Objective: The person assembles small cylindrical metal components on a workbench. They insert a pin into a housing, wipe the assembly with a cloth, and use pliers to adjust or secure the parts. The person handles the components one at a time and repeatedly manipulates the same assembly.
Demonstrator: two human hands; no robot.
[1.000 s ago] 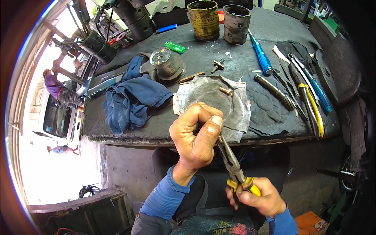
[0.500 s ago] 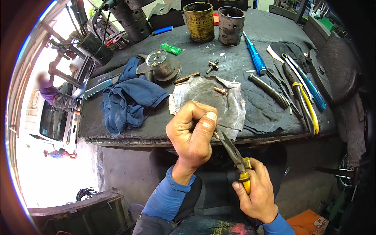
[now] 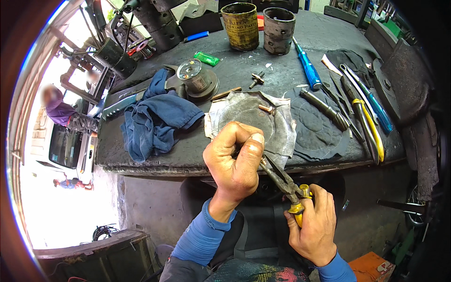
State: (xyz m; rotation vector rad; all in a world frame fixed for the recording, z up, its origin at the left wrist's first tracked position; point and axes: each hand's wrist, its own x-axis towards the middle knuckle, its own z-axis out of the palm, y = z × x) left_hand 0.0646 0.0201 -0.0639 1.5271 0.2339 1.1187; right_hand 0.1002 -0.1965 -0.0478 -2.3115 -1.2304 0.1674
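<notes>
My left hand (image 3: pixel 235 157) is closed in a fist, thumb on top, above the front edge of the workbench. What it grips is hidden inside the fingers. My right hand (image 3: pixel 314 223) holds long-nose pliers (image 3: pixel 282 181) by their yellow handles. The jaws point up and left, slightly apart, their tips beside my left thumb and fingers; whether they touch the hidden piece I cannot tell. Beyond the fist a worn, pale grey cloth (image 3: pixel 249 115) lies on the bench, with a small copper-coloured fitting (image 3: pixel 267 109) on it.
On the dark workbench (image 3: pixel 141 164) lie a blue rag (image 3: pixel 159 115), a solder spool (image 3: pixel 195 77), a threaded fitting (image 3: pixel 256 80) and a green lighter (image 3: pixel 206 58). Two grimy cans (image 3: pixel 240 28) stand behind. A blue screwdriver (image 3: pixel 307 66) and yellow-handled pliers (image 3: pixel 366 122) lie right. A person (image 3: pixel 58 105) is outside, left.
The pliers have moved up to my left hand, and their jaws are further apart. The copper-coloured tip that showed by my left thumb is now covered by the jaws.
</notes>
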